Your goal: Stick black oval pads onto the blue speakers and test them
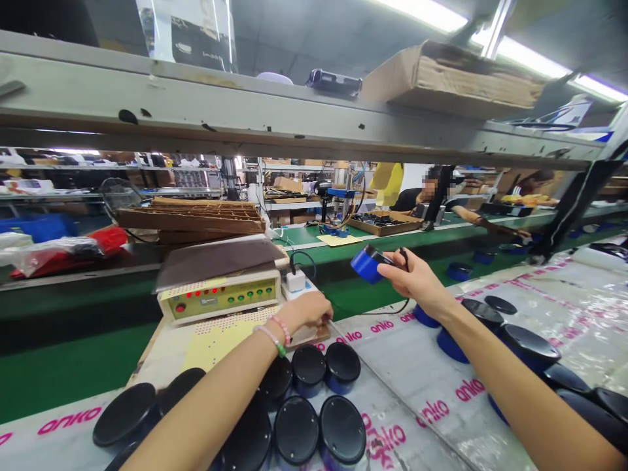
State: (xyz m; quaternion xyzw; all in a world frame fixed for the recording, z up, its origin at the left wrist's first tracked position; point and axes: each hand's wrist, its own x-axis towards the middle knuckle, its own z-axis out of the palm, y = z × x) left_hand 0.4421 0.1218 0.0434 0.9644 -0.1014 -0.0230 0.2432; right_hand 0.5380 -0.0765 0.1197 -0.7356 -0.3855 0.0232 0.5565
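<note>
My right hand (412, 278) is raised over the edge of the green conveyor, its fingers closed on a blue round part (367, 265) with a black top. A dark cable hangs near those fingers. Beside the white power strip (299, 288), my left hand (311, 313) rests low with its fingers curled together; what it grips, if anything, is hidden. Left of it sits a tester box (220, 297) with red and green lights. Several black-topped blue cups (342, 428) stand below my left hand, and others (530, 347) stand around my right forearm.
The green conveyor (338, 284) crosses behind the wrapped table (397, 386). Overhead runs a metal shelf beam (275, 114). Stacked cardboard (196, 219) lies at the left. Across the conveyor, a person (417, 196) reaches toward parts beside an open carton (385, 222).
</note>
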